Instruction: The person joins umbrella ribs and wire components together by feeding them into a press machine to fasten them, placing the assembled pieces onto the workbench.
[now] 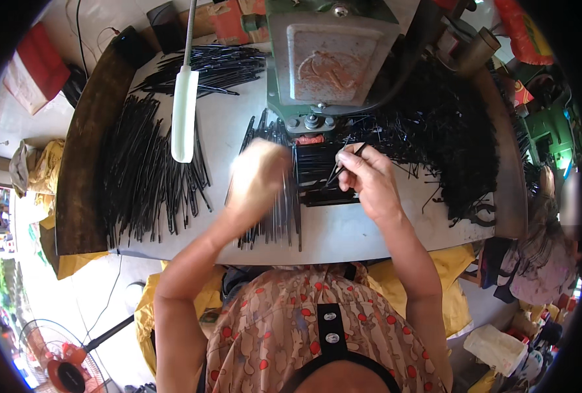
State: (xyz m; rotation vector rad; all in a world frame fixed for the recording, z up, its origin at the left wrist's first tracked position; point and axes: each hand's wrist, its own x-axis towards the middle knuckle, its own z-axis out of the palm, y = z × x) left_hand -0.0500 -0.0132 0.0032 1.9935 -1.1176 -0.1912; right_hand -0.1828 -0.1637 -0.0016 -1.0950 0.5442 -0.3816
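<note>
While the pale, smooth table [238,111] fills mid-frame, a green metal press [333,56] sits at top centre, its upper part cut off. Thin black rods [147,170] lie fanned at centre left. Right hand [369,180] pinches a few thin black rods at centre. Left hand [258,177] is blurred above another bundle; its grip is unclear.

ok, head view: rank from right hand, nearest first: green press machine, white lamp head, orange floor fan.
From the right hand:
1. Green press machine, just above it at the table's back.
2. White lamp head, to the left over the black rods.
3. Orange floor fan, far lower left on the floor.
</note>
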